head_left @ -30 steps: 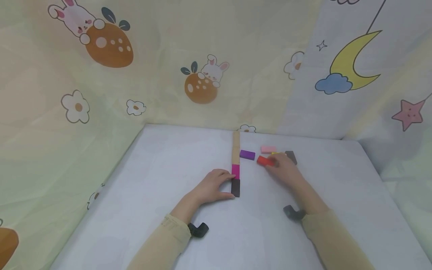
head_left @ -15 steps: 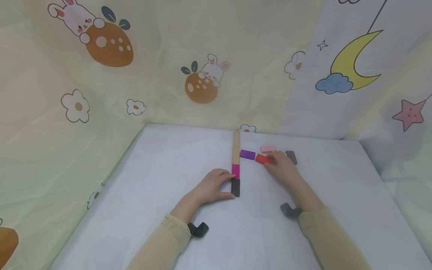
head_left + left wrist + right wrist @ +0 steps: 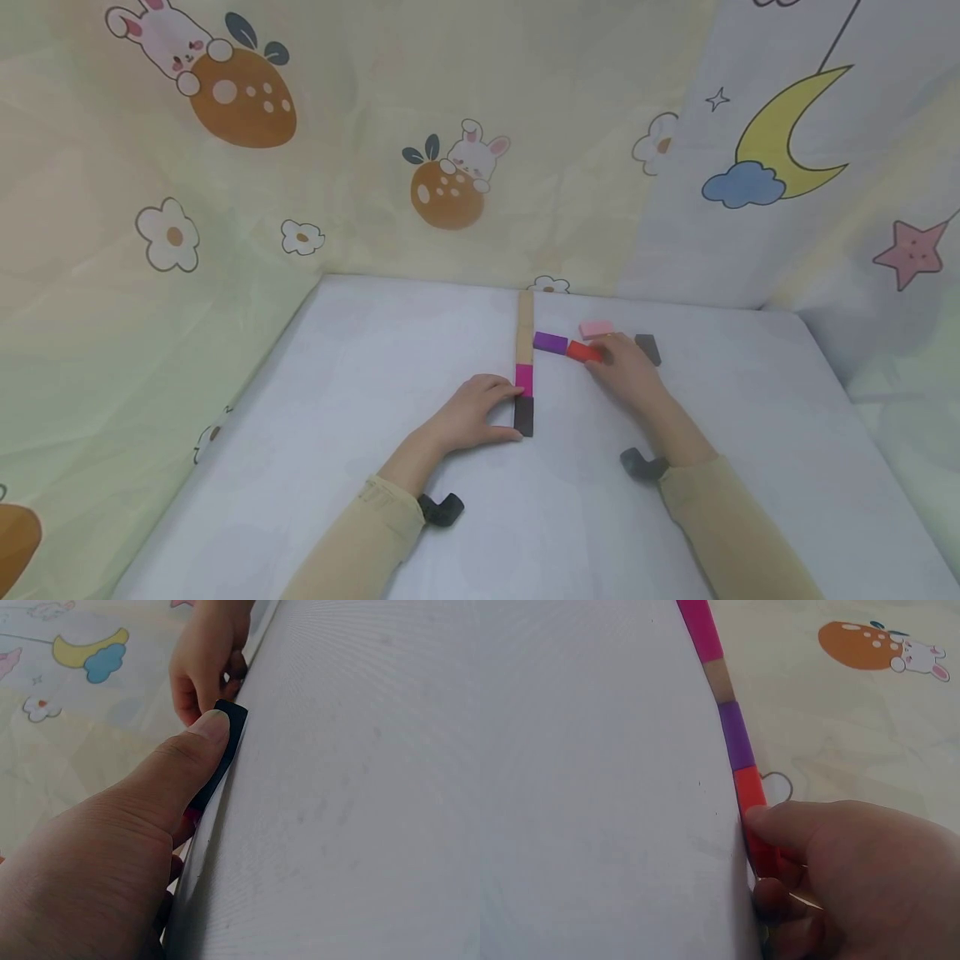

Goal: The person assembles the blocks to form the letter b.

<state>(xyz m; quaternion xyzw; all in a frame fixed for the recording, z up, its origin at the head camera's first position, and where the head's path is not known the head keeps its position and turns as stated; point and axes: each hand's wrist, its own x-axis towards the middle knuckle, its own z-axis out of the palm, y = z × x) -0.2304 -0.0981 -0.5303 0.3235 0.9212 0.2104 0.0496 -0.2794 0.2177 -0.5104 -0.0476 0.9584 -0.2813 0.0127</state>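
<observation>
In the head view, a row of blocks runs away from me: a black block (image 3: 524,417) nearest, then a magenta block (image 3: 524,380), then wooden blocks (image 3: 525,329). My left hand (image 3: 468,414) holds the near end of this row, thumb at the black block's near end and a fingertip by the magenta block. A purple block (image 3: 551,342) juts right from the wooden part. My right hand (image 3: 626,367) pinches a red block (image 3: 582,352), whose left end meets the purple block. In the right wrist view, the thumb lies on the red block (image 3: 751,791).
A pink block (image 3: 596,330) lies behind the right hand, and a dark grey block (image 3: 647,349) is to its right. The white table (image 3: 360,358) ends at a printed cloth backdrop (image 3: 360,167). Dark wrist mounts (image 3: 441,509) stick out from both sleeves.
My right hand has slid the red block a little left, closing the gap to the purple block. The yellow block glimpsed earlier is now hidden behind that hand. My left hand stays put.
</observation>
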